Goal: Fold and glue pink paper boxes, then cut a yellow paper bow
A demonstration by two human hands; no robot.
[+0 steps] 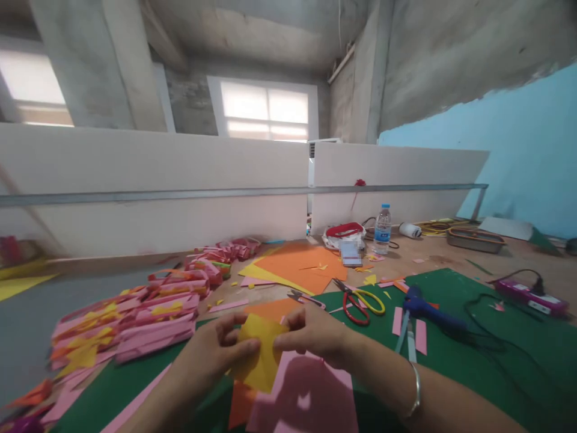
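Observation:
A small piece of yellow paper (259, 361) is held up between my two hands. My left hand (225, 346) pinches its left side with thumb and fingers. At the upper right edge, my right hand (311, 331) closes thumb and fingertips on the same piece. Below them lies a pink paper sheet (315, 391) with the shadow of my hands on it. An orange sheet (241, 406) shows partly under the yellow paper. Just beyond my right hand are thread snips (311, 299) and scissors with one red and one yellow handle (360, 304).
Folded pink paper pieces (166, 313) are heaped at the left. A blue glue gun (428, 310) with a cord lies right on the green mat (496, 361), near a purple power strip (532, 297). Farther back stand a water bottle (383, 231) and orange sheets (297, 264).

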